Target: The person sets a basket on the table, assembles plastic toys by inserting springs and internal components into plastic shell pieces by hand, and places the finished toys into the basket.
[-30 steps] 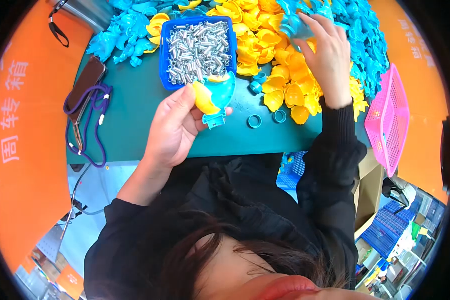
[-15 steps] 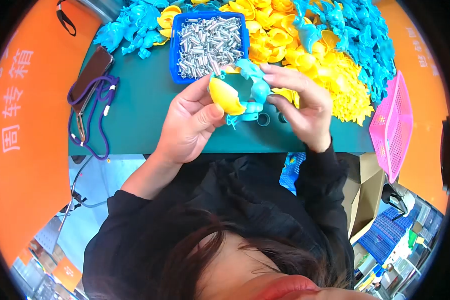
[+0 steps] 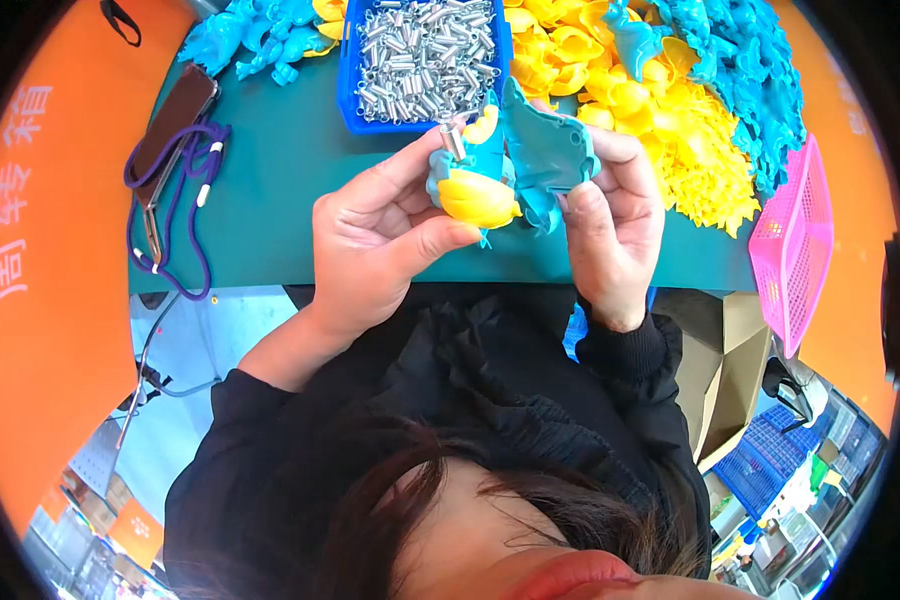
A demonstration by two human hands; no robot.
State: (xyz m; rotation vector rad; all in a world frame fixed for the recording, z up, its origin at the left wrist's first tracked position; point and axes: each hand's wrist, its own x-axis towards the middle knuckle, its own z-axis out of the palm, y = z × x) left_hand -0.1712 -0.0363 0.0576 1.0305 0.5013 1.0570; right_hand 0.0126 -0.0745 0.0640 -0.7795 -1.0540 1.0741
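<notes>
My left hand (image 3: 370,245) is closed around a small toy part, pinched between thumb and fingers. This part has a blue body and a rounded yellow shell piece (image 3: 478,202) at its front, with a smaller yellow bit above. A silver metal spring (image 3: 453,141) stands up at its upper left, by my fingertips. In my right hand (image 3: 615,225) is a hollow blue plastic half-shell (image 3: 548,150), gripped along its right edge, its inner side showing. The half-shell is close beside the left-hand part; whether they touch I cannot tell.
Beyond my hands stands a blue bin (image 3: 345,100) of metal springs. Piles of yellow shells (image 3: 660,140) and blue parts (image 3: 740,80) lie at the back right. A phone (image 3: 175,130) with a purple cord lies left. A pink basket (image 3: 795,250) is at the right edge.
My right hand has gone from touching the toy part to holding a blue half-shell beside it. My left hand has turned the part, and the spring now shows upright.
</notes>
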